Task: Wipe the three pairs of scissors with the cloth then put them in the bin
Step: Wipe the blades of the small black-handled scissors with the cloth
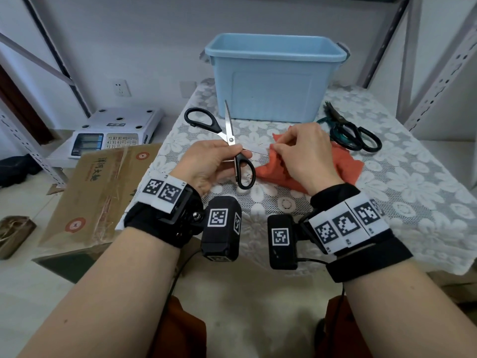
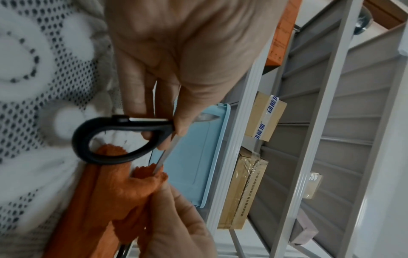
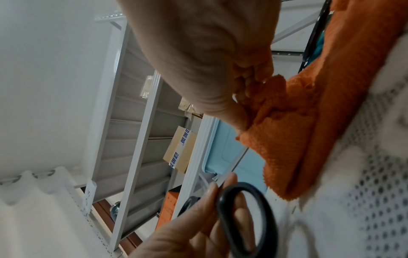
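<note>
The left hand (image 1: 210, 161) grips opened black scissors (image 1: 227, 140) at the pivot above the tabletop (image 1: 413, 182), exposing one blade to the orange cloth (image 1: 346, 164) pinched round it by the right hand (image 1: 307, 153); the bin (image 1: 273, 73) waits behind.

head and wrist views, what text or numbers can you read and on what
"动能加" on the tape of the taped box on the shelf.
Digits "7 8 9", "4 5 6" on the scale keypad.
Cardboard sheet print: too blurred.
Wrist tags: patterns only.
</note>
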